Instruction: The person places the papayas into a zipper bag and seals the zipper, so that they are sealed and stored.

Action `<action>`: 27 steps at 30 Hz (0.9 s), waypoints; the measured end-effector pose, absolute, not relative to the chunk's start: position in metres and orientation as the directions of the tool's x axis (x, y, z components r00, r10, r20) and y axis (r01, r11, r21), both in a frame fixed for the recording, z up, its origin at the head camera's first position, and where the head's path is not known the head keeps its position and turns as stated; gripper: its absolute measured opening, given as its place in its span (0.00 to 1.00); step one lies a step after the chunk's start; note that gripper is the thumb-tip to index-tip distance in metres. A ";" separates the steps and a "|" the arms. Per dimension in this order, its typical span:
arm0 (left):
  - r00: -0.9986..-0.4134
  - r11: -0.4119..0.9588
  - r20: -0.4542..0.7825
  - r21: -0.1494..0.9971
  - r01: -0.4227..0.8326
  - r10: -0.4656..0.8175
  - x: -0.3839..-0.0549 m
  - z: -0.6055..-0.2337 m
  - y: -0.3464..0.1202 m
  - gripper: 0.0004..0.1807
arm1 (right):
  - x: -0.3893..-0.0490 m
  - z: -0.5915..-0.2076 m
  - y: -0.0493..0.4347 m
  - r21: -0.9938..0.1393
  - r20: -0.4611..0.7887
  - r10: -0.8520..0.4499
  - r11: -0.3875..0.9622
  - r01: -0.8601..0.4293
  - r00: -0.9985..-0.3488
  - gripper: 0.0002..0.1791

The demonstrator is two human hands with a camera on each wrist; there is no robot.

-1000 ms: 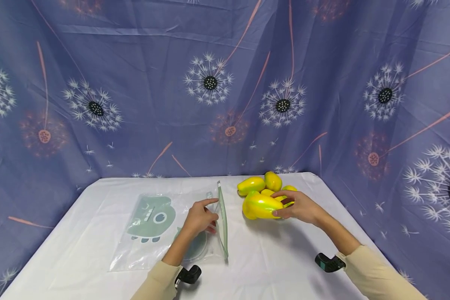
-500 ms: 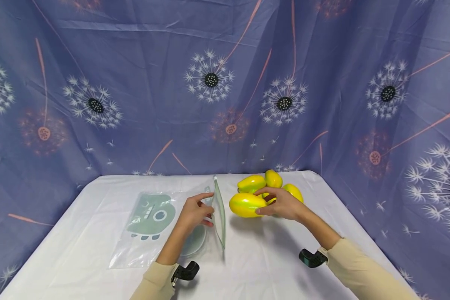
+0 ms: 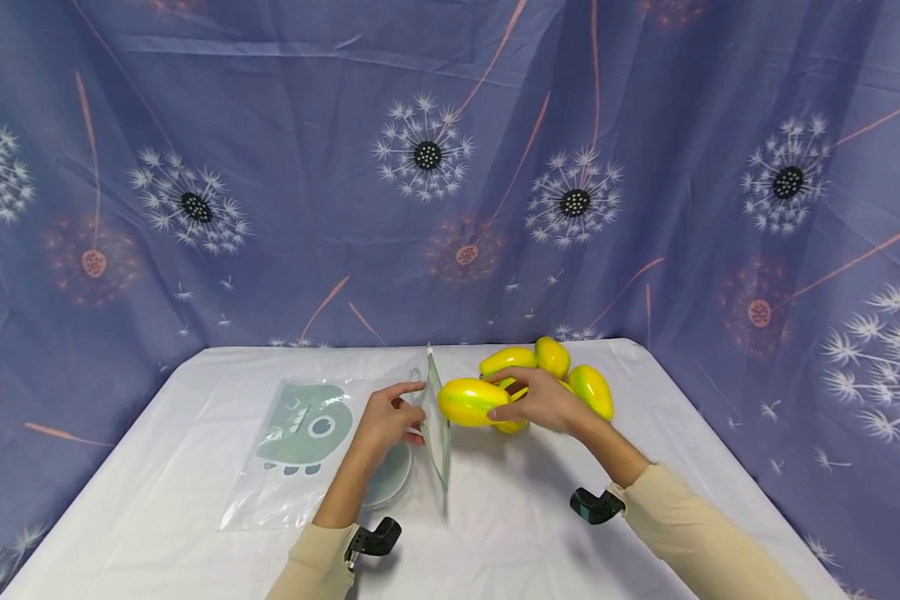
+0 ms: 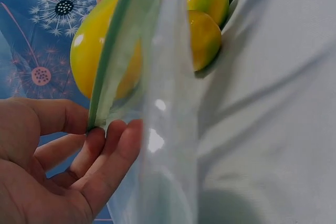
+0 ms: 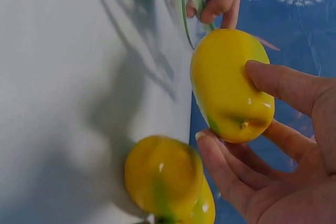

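Note:
My right hand [image 3: 543,400] grips a yellow mango-like fruit [image 3: 471,402] with green streaks, thumb on one side and fingers on the other. The fruit hangs above the table, right at the mouth of a clear zip bag [image 3: 251,500] with a green monster print. My left hand [image 3: 385,422] pinches the bag's green zip edge [image 4: 100,85] between thumb and fingers, and the mouth stands upright and parted. In the right wrist view the held fruit [image 5: 228,82] has its stem end towards the camera.
Several more yellow fruits [image 3: 591,390] lie clustered at the back right of the white-covered table [image 3: 195,417]. A blue dandelion-print curtain [image 3: 307,208] hangs behind and at the sides. Each wrist wears a black camera strap [image 3: 598,506].
My right hand has carried the fruit leftward from the cluster to the bag's mouth. The left hand has shifted slightly left, and the zip edge has opened wider.

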State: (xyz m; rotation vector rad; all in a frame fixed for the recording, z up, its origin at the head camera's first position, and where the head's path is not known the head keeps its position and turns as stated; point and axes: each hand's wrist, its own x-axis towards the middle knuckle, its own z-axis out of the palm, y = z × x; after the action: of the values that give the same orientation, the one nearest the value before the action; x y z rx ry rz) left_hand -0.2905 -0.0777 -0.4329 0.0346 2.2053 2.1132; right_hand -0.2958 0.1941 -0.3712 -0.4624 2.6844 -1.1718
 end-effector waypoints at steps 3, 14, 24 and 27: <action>-0.996 0.059 -0.037 0.998 -0.032 0.085 -0.291 -0.430 -0.078 0.30 | -0.297 -0.371 0.188 -0.750 -0.030 -0.362 0.624 -0.219 -0.932 0.33; -0.992 0.044 -0.071 0.997 -0.067 0.104 -0.287 -0.418 -0.085 0.28 | -0.301 -0.376 0.176 -0.748 -0.040 -0.341 0.633 -0.198 -0.939 0.32; -0.987 -0.003 -0.082 0.997 -0.083 0.138 -0.289 -0.416 -0.091 0.26 | -0.301 -0.383 0.163 -0.812 -0.051 -0.234 0.576 -0.096 -0.971 0.31; -0.989 0.006 -0.080 0.997 -0.080 0.128 -0.287 -0.415 -0.092 0.26 | -0.299 -0.389 0.156 -0.829 -0.045 -0.207 0.554 -0.079 -0.977 0.31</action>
State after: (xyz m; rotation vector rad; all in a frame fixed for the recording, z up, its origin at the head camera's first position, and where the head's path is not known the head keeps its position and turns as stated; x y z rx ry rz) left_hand -0.2869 -0.0922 -0.4153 0.0513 2.1181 2.1160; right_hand -0.2990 0.1556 -0.3888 -0.2449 2.6461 -1.4010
